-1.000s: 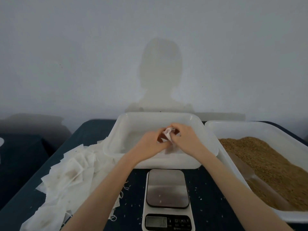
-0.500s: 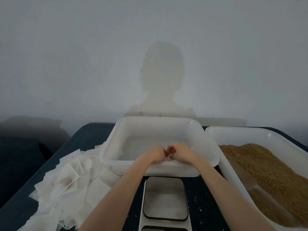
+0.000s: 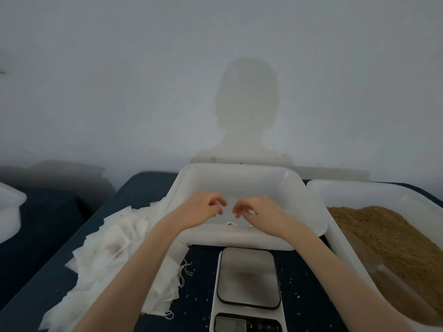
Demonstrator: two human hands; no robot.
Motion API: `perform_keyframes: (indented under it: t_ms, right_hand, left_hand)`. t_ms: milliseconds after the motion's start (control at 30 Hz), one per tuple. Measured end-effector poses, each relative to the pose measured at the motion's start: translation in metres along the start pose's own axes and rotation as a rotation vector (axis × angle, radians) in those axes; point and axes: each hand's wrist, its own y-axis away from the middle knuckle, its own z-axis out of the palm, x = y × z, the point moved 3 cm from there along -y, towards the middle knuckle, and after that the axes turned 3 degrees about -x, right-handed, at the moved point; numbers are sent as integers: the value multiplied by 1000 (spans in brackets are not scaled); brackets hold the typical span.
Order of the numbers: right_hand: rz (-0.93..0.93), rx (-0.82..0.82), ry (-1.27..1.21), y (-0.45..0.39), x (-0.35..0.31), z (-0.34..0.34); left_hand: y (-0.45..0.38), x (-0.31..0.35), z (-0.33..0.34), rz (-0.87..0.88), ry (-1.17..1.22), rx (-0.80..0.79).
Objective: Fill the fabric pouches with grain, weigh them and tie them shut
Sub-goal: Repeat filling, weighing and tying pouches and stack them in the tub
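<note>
My left hand and my right hand hover side by side over the empty-looking white tub, a small gap between their loosely curled fingers, holding nothing. Just below them a small tied pouch peeks over the tub's near wall, mostly hidden. A heap of flat empty white fabric pouches lies left of the tub. The kitchen scale stands in front of the tub with a bare platform. To the right, brown grain fills a second white tub.
A translucent scoop lies in the grain along the near-left wall of that tub. Loose grains are scattered on the dark table around the scale. Another white container sits at the far left edge. A plain wall stands behind.
Earlier both hands pinched a small white pouch together above the tub. Now they have let go and parted, and the pouch lies in the tub.
</note>
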Motion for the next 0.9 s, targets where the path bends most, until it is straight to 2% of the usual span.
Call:
perform_keyframes:
  t_ms: [67, 200, 367, 467, 667, 767, 900]
  right_hand:
    - [-78, -1, -143, 10, -24, 8]
    - [-107, -140, -327, 29, -59, 40]
    - [-52, -121, -231, 40, -73, 83]
    - [-20, -95, -259, 49, -77, 104]
    - [25, -94, -340, 71, -82, 132]
    - [57, -79, -377, 75, -82, 132]
    - [116, -13, -445, 72, -83, 129]
  left_hand:
    - [25, -13, -12, 8, -43, 15]
    - [71, -44, -19, -29, -282, 17]
    - [107, -90, 8, -108, -614, 16]
    - [120, -94, 30, -6, -819, 1]
    - [129, -95, 42, 145, -762, 242]
    - [133, -90, 37, 146, -598, 380]
    - [136, -85, 36, 86, -290, 488]
